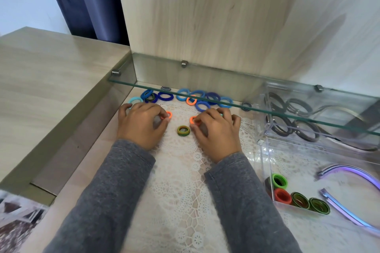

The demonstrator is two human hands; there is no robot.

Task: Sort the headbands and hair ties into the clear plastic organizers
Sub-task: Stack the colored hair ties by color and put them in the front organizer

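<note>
1. Hands. The left hand and right hand lie side by side on a white lace mat spread over the tabletop. Both have curled fingers. The left hand pinches one orange hair tie at its fingertips. The right hand pinches a second orange hair tie the same way. Grey sleeves cover both forearms.

2. Between the hands. A green-and-yellow striped hair tie lies flat in the gap, touching neither hand.

3. Beyond the hands. A loose row of blue hair ties lies just past the fingertips. It sits under the front edge of a glass shelf, which limits headroom there.

4. Left of the left hand. A wooden side panel closes off the tabletop close to the knuckles.

5. Right of the right hand. The near clear organizer holds a bright green tie, a red tie and two olive ties, all standing on edge. The far clear organizer lies partly under the shelf and holds dark headbands. Two purple headbands lie further right.

6. Near side of the hands. Open mat runs back along the forearms.
</note>
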